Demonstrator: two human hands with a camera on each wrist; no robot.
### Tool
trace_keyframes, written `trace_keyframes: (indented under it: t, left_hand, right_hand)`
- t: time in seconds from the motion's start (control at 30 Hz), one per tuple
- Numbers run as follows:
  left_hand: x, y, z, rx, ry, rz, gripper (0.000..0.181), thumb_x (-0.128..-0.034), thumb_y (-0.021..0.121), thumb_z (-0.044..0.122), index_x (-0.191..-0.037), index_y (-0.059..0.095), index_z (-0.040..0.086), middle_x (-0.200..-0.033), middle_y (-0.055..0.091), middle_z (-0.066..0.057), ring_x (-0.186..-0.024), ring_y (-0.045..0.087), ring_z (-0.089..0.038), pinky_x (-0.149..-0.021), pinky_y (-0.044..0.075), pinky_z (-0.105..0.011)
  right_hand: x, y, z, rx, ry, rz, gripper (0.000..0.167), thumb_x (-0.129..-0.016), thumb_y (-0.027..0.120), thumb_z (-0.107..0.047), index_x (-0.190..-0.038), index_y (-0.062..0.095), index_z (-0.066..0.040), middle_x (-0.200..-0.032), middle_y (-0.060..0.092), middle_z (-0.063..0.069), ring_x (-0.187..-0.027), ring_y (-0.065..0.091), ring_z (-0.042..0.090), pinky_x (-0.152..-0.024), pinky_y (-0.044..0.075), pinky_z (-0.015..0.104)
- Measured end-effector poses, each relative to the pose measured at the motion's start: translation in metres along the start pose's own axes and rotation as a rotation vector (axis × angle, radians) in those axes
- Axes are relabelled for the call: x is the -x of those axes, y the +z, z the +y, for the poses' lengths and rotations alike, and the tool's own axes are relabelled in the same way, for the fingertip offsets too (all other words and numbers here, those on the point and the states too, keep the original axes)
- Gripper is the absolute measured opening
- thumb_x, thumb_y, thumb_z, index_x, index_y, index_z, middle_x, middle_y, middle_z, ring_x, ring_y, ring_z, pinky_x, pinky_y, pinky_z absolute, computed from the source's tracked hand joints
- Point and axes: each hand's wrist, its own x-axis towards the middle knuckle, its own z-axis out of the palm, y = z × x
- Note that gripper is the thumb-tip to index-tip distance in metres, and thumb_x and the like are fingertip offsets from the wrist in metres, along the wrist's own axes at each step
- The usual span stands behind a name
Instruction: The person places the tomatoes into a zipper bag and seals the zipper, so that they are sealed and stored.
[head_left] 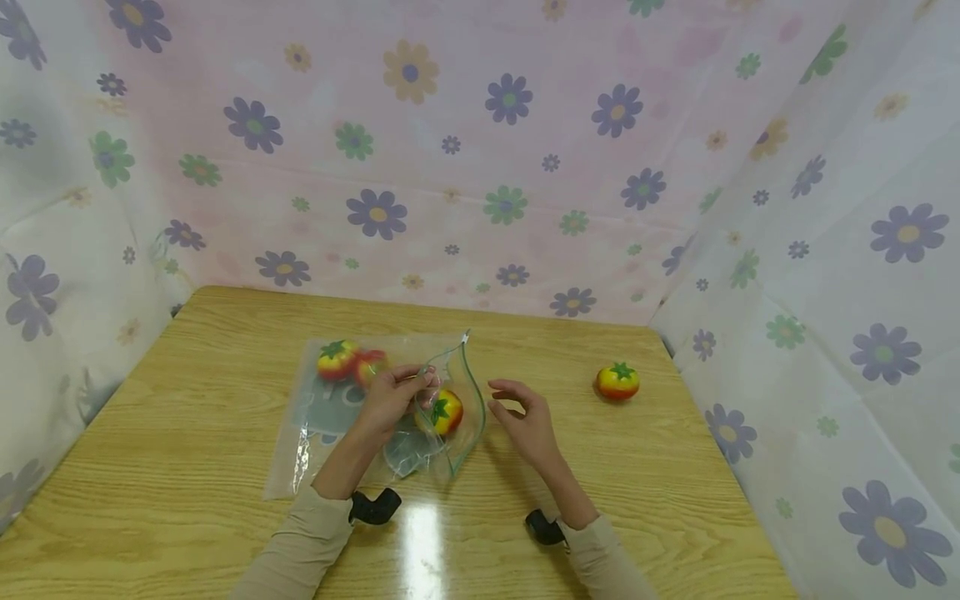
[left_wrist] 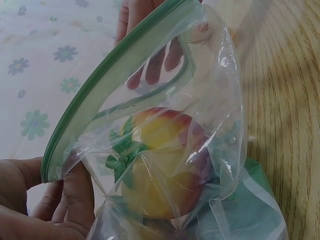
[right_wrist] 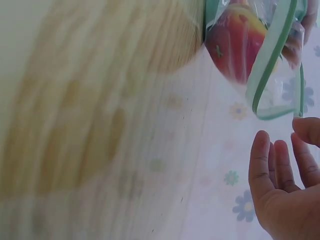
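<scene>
A clear zip bag [head_left: 475, 387] with a green zip edge stands with its mouth spread toward the right. My left hand [head_left: 386, 402] pinches the bag's edge between thumb and fingers, as the left wrist view [left_wrist: 50, 200] shows. Inside, near the mouth, lies a yellow-and-red round fruit [head_left: 448, 412] with green leaves on top. Just outside the mouth is my right hand [head_left: 528, 421], its fingers loosely bent and holding nothing. Two similar fruits, one yellow-and-red [head_left: 337, 360] and one redder [head_left: 370, 363], lie farther left on or under clear plastic; I cannot tell which.
Another yellow-and-red fruit [head_left: 618, 383] sits on the wooden table [head_left: 660, 492], right of my right hand. Clear plastic with a grey-green print [head_left: 318, 412] lies flat at the left. Flowered cloth [head_left: 465, 167] hangs behind and along both sides.
</scene>
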Motion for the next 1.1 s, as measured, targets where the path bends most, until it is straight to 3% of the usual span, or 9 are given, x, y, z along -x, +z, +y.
trace_keyframes:
  t: [0.53,0.77,1.1]
  left_hand:
    - [0.001,-0.001,0.0,-0.037,-0.013,0.005,0.032,-0.1032,0.06,0.009,-0.129,0.063,-0.01,-0.087,0.075,0.002,-0.067,0.066,-0.005,-0.061,0.054,-0.018]
    - [0.002,-0.001,0.001,-0.031,-0.013,0.0,0.033,-0.1035,0.06,0.01,-0.129,0.063,-0.011,-0.087,0.074,0.002,-0.067,0.065,-0.005,-0.062,0.054,-0.018]
    - [0.003,-0.001,0.001,-0.018,-0.01,0.0,0.033,-0.1034,0.06,0.007,-0.13,0.061,-0.012,-0.086,0.074,0.003,-0.067,0.066,-0.004,-0.062,0.054,-0.018]
  right_hand:
    - [-0.001,-0.042,0.006,0.022,0.075,0.034,0.033,-0.098,0.066,-0.002,-0.128,0.062,0.01,-0.131,0.059,0.032,-0.115,0.063,0.037,-0.086,0.058,0.021]
    - [0.001,-0.062,0.009,0.059,0.124,-0.017,0.037,-0.1,0.064,-0.004,-0.134,0.058,0.01,-0.135,0.057,0.032,-0.118,0.061,0.038,-0.089,0.059,0.028]
    - [0.004,-0.091,0.015,0.122,0.145,0.029,0.038,-0.101,0.062,-0.005,-0.136,0.056,0.01,-0.134,0.058,0.032,-0.104,0.063,0.007,-0.085,0.057,0.018]
